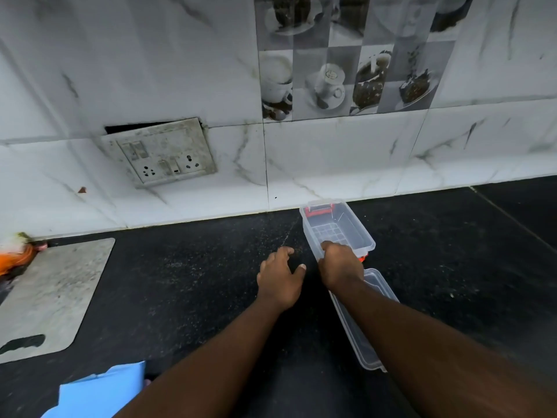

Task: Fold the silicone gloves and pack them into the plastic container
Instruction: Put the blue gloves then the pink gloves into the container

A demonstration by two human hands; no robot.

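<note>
A clear plastic container (355, 220) with red clips stands on the black counter near the wall, nothing inside it. My right hand (340, 263) grips its near rim. Its clear lid (360, 330) lies on the counter behind the container, partly under my right forearm. My left hand (281, 277) hovers just left of the container with its fingers spread, holding nothing. A blue glove (99, 390) lies at the counter's near left edge, partly hidden by my left forearm.
A grey cutting board (51, 297) lies at the left of the black counter (187, 282). Something orange (15, 257) sits at the far left by the wall. A loose socket plate (162, 152) hangs on the tiled wall.
</note>
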